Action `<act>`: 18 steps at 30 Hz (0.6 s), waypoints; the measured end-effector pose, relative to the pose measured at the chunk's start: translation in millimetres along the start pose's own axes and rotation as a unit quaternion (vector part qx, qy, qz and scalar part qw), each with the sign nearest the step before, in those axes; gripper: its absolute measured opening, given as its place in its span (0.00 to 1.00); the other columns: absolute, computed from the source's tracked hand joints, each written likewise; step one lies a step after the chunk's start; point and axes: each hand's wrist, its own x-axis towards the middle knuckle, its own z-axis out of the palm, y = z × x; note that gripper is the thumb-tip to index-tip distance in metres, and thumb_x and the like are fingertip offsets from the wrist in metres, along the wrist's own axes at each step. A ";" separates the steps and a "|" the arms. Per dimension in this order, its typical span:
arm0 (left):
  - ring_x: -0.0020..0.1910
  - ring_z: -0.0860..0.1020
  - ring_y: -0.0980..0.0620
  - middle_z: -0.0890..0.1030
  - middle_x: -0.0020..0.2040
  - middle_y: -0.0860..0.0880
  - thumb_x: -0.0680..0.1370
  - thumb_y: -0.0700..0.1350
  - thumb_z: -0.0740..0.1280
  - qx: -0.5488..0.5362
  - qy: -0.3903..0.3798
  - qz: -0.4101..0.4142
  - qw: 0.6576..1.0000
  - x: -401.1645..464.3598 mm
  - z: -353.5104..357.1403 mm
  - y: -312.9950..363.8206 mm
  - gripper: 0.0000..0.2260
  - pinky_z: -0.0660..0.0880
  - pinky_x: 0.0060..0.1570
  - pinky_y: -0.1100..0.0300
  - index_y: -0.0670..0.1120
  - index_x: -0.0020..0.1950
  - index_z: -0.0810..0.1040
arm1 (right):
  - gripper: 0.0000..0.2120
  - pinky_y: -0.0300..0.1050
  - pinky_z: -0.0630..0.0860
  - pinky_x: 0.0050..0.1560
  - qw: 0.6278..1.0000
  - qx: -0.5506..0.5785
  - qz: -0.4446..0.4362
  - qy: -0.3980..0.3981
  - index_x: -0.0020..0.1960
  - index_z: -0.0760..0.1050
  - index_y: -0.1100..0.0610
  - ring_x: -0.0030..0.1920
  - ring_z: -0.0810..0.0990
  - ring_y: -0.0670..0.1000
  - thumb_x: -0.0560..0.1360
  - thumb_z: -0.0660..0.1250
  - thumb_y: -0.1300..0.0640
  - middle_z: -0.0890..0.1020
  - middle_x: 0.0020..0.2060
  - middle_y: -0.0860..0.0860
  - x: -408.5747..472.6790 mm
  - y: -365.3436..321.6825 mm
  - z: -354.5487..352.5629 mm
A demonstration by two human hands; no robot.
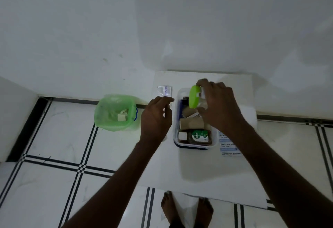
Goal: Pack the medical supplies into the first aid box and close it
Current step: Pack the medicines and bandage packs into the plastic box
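Surroundings: a green-lined bin [116,112] stands on the tiled floor, left of the white sheet [180,170]; two bare feet [187,208] show at its near edge.
Loose items: one clear sachet [164,91] beyond the left hand; a strip of antiseptic bandages [227,146] just right of the box.
First aid box [195,119]: clear, open, on the sheet.
Inside: two brown rolls [191,123]; one Dettol bottle [197,136] lying flat.
Right hand [219,106]: grips a clear, green-lidded container [195,97], tilted over the box's far end.
Left hand [155,118]: fingers pinched narrow beside the box; contents unclear.

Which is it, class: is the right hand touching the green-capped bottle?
Touching. The head view shows the right hand gripping the green-capped bottle above the first aid box.
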 end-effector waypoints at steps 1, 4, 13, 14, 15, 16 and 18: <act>0.42 0.81 0.49 0.83 0.47 0.51 0.76 0.39 0.61 0.003 0.003 -0.023 1.000 -5.8 -0.8 -4.1 0.13 0.79 0.38 0.52 0.47 0.54 0.83 | 0.30 0.53 0.71 0.54 1.000 -0.004 -0.010 -0.023 0.64 0.69 0.54 0.53 0.77 0.59 0.65 0.76 0.57 0.81 0.52 0.54 -1.4 -5.6 10.7; 0.47 0.81 0.47 0.82 0.51 0.49 0.76 0.42 0.61 0.017 -0.003 -0.099 0.995 -29.2 -1.4 -19.6 0.13 0.80 0.43 0.50 0.48 0.57 0.81 | 0.32 0.55 0.70 0.59 0.997 0.006 -0.024 -0.068 0.69 0.71 0.56 0.58 0.76 0.62 0.67 0.74 0.60 0.80 0.59 0.57 -5.0 -10.8 38.4; 0.56 0.75 0.42 0.75 0.59 0.43 0.73 0.48 0.72 0.113 -0.124 -0.159 0.973 -81.2 16.7 -47.8 0.28 0.79 0.49 0.47 0.44 0.71 0.69 | 0.36 0.57 0.66 0.70 0.994 0.063 0.008 -0.091 0.73 0.68 0.57 0.68 0.71 0.61 0.68 0.77 0.56 0.75 0.68 0.58 -7.3 -7.6 45.0; 0.56 0.75 0.42 0.75 0.59 0.43 0.73 0.46 0.71 0.101 -0.122 -0.163 0.974 -81.4 17.2 -48.2 0.28 0.79 0.49 0.47 0.44 0.71 0.69 | 0.35 0.57 0.66 0.70 0.994 0.065 0.011 -0.082 0.73 0.69 0.58 0.68 0.71 0.61 0.68 0.77 0.56 0.75 0.68 0.58 -8.5 -7.8 42.0; 0.55 0.75 0.42 0.75 0.59 0.43 0.72 0.44 0.70 0.082 -0.110 -0.167 0.976 -81.3 16.2 -47.8 0.26 0.79 0.48 0.46 0.44 0.70 0.70 | 0.33 0.58 0.67 0.70 0.995 0.068 0.015 -0.068 0.72 0.70 0.58 0.67 0.72 0.62 0.68 0.76 0.57 0.76 0.67 0.58 -10.1 -7.7 38.0; 0.54 0.76 0.42 0.76 0.57 0.43 0.72 0.43 0.70 0.060 -0.086 -0.174 0.979 -81.6 13.2 -46.6 0.25 0.79 0.47 0.46 0.44 0.68 0.71 | 0.31 0.57 0.69 0.68 0.996 0.076 0.020 -0.047 0.70 0.72 0.58 0.66 0.74 0.61 0.69 0.75 0.58 0.78 0.65 0.58 -12.3 -7.7 34.1; 0.51 0.77 0.44 0.77 0.55 0.45 0.72 0.42 0.70 0.012 -0.007 -0.187 0.982 -81.8 2.3 -39.4 0.21 0.79 0.46 0.47 0.44 0.65 0.73 | 0.23 0.54 0.71 0.63 0.995 0.094 0.042 0.007 0.66 0.75 0.58 0.61 0.77 0.60 0.72 0.72 0.59 0.81 0.61 0.57 -19.1 -9.2 23.0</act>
